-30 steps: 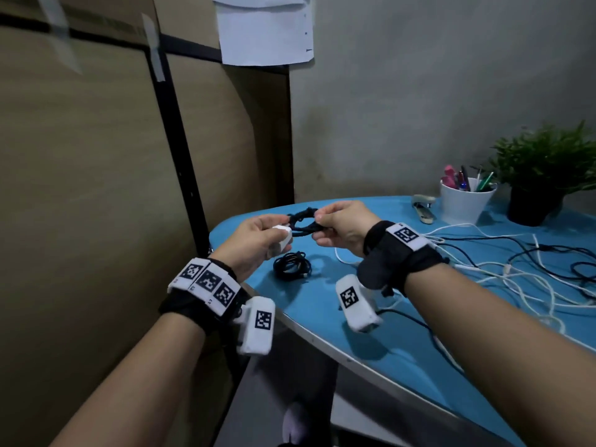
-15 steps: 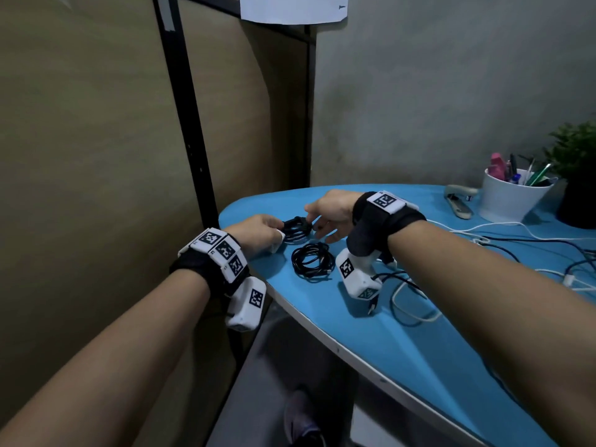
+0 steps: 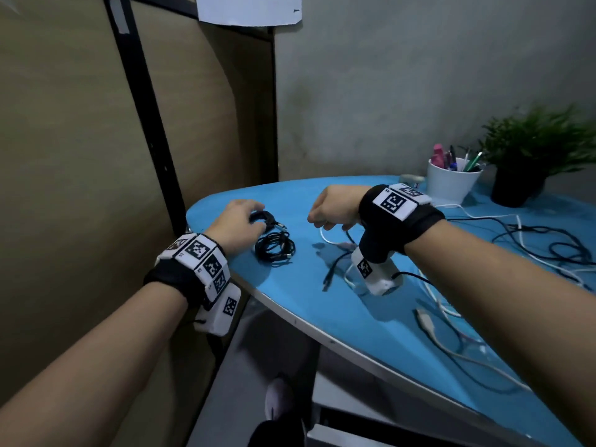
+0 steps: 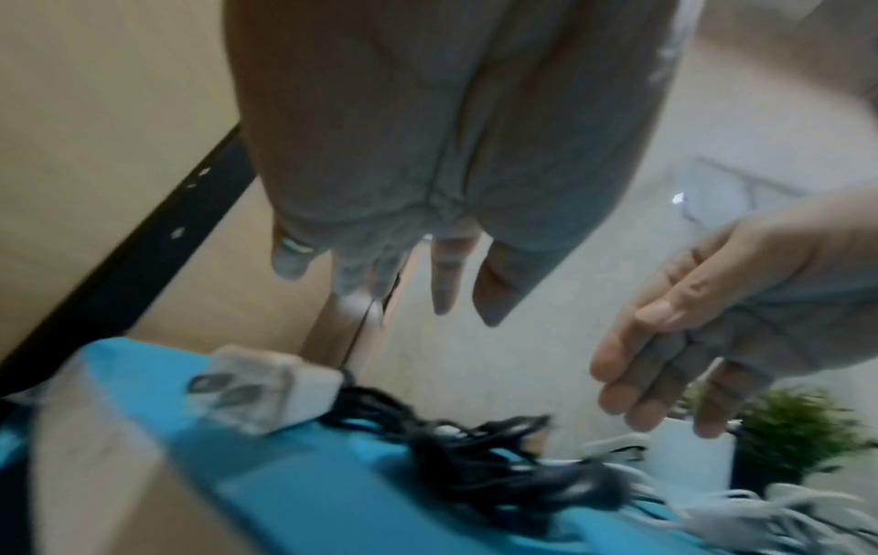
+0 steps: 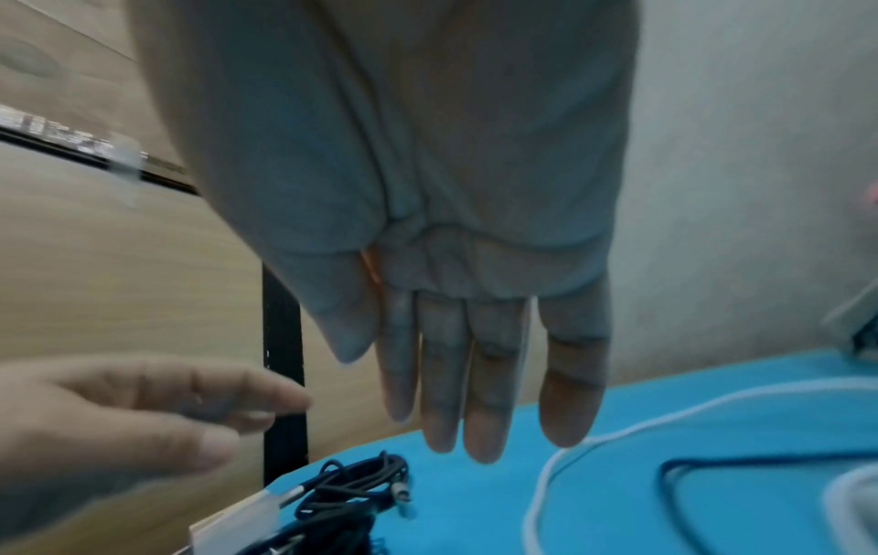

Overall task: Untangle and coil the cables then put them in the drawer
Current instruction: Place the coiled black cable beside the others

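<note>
Loose thin white and black cables [image 3: 503,240]: light, floppy; pinch near plugs. Left hand [image 3: 237,222], right hand [image 3: 335,206] fingers relaxed, empty.

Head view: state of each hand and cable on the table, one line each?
left hand: open, above the charger coil
right hand: open, holding nothing
charger coil: coiled, on table
black coil: coiled, on table
loose cables: still tangled, spread on table
</note>
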A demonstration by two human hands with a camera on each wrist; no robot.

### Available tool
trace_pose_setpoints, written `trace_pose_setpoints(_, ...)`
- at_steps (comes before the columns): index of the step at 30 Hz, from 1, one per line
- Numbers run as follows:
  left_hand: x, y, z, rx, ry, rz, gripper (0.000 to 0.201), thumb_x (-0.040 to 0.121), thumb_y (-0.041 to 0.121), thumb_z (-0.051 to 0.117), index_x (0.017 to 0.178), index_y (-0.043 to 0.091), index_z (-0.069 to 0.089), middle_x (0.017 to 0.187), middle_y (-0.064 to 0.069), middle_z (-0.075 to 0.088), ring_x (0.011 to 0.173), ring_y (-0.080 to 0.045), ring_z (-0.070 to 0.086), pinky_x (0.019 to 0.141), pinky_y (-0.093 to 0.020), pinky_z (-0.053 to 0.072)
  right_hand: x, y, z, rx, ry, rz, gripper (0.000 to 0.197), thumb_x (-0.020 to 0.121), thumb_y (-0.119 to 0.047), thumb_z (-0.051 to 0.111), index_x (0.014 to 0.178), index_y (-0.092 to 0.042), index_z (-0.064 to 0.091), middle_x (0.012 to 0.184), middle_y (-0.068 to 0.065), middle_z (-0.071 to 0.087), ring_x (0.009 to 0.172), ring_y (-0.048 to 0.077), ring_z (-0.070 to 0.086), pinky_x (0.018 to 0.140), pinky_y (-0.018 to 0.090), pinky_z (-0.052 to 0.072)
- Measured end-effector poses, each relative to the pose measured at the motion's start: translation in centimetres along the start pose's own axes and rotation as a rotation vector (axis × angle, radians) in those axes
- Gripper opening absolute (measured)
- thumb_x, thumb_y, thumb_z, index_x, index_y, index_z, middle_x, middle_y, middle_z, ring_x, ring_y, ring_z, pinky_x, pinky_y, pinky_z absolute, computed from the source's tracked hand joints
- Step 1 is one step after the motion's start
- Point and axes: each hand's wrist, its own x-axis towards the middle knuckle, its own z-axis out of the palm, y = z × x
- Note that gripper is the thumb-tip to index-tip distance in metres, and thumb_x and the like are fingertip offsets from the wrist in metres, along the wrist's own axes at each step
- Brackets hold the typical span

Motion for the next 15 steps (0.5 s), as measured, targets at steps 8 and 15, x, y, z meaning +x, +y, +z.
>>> trace_pose_setpoints(8,-7.6,8.2,3.6,-0.059,-0.171,0.262,0.006,0.088,0.030,0.061,0.092,0.026,0.064,0.084,0.015,0.059,0.075,-0.006,0.055,0.068,-0.022,0.040,-10.1,6.0,-2.2,-0.236,0.104,0.000,0.023,0.085,-0.026,0.061,0.105,-0.018,0.072,0.103,0.004,0.071,0.098,0.022,0.064,0.091,0.034,0.050)
trace_pose_setpoints(15,-9.5,13.3,7.6,0.121,-0.387,0.283,0.043,0.090,0.036,0.057,0.131,0.025,0.048,0.134,0.003,0.050,0.114,-0.017,0.052,0.091,-0.025,0.037,-17.0,10.9,-0.2,-0.299,0.052,0.119,0.024,0.081,-0.037,0.067,0.088,-0.014,0.069,0.089,-0.001,0.069,0.088,0.023,0.061,0.076,0.030,0.047)
